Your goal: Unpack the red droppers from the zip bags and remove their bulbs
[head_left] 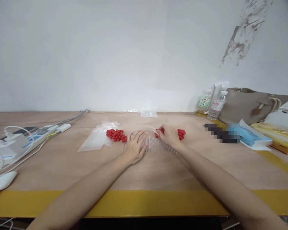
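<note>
My left hand lies flat, fingers spread, pressing on a row of clear small tubes or bags on the wooden table. My right hand pinches a small red piece at the far edge of that clear row. A heap of red pieces sits just behind the right hand. Another heap of red pieces lies left of my left hand, beside a stack of clear zip bags.
A power strip with white chargers and cables and a white mouse occupy the left side. Two bottles, a beige handbag, blue packs and a yellow packet stand at the right. More clear bags lie by the wall.
</note>
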